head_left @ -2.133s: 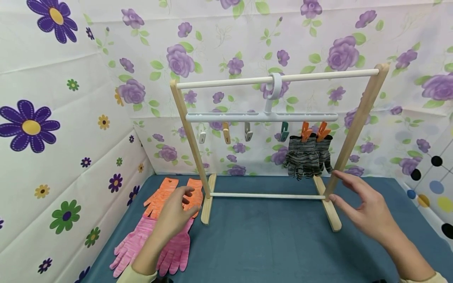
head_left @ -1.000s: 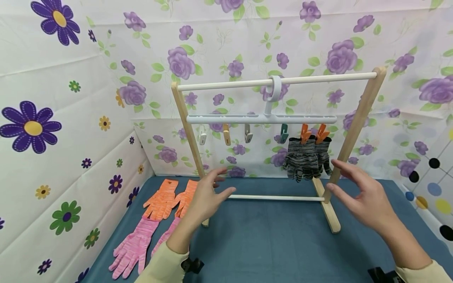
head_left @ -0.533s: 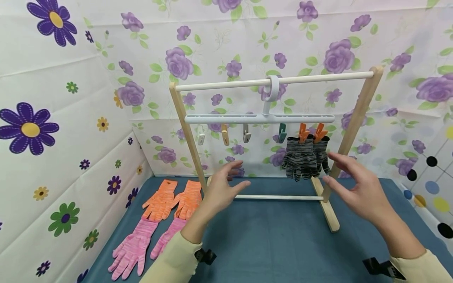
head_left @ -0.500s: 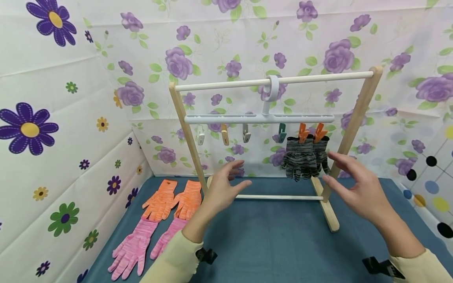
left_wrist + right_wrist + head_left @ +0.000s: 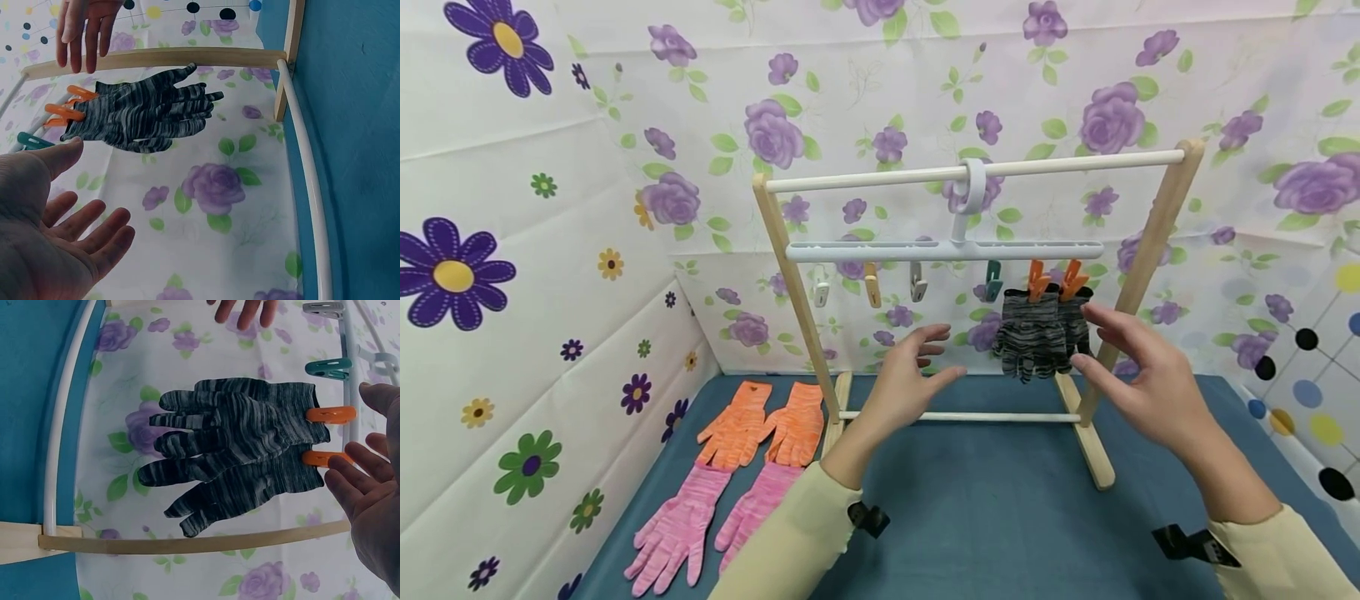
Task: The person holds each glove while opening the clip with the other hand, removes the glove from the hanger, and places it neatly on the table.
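The rack (image 5: 1159, 229) bears a hanger (image 5: 940, 251) under its top, the left hand (image 5: 906, 383) and right hand (image 5: 1146, 379) are spread wide before the rack, and grey gloves (image 5: 1032, 333) dangle near its right post, pinched by orange clips (image 5: 1037, 282).

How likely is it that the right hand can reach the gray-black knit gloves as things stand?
Probably yes: the right hand hovers close beside the gray-black knit gloves, and nothing visible stands between them.
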Demonstrator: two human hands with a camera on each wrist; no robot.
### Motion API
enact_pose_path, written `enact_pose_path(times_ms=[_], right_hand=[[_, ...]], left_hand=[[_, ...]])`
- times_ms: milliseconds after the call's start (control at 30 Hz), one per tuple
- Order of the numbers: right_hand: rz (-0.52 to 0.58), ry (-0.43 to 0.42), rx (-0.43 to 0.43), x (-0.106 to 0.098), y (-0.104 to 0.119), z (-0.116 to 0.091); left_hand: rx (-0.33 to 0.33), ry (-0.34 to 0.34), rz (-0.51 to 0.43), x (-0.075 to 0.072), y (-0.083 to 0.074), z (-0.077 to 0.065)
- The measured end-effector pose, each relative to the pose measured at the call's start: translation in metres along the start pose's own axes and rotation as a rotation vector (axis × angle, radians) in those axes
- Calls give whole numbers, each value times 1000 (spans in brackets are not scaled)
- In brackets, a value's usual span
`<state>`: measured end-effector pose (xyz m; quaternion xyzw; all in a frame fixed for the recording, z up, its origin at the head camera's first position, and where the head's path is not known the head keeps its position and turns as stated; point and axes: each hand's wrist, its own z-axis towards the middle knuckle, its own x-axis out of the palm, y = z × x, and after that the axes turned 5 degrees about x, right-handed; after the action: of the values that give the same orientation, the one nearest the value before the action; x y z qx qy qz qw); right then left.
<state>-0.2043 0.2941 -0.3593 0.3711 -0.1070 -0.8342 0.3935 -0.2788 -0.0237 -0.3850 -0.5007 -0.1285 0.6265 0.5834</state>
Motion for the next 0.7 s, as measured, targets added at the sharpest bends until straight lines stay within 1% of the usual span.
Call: enact_pose_path(times_ms=[300,533,700], right_hand=[[-2,3,-2,4,3,10],[-4,3,19,8,2,14],[18,15,22,10,3,17]], left_hand=[[18,-5,-47,18,-1,21],[29,-11,-82,31,-6,39],[32,-13,-94,42,-11,53]])
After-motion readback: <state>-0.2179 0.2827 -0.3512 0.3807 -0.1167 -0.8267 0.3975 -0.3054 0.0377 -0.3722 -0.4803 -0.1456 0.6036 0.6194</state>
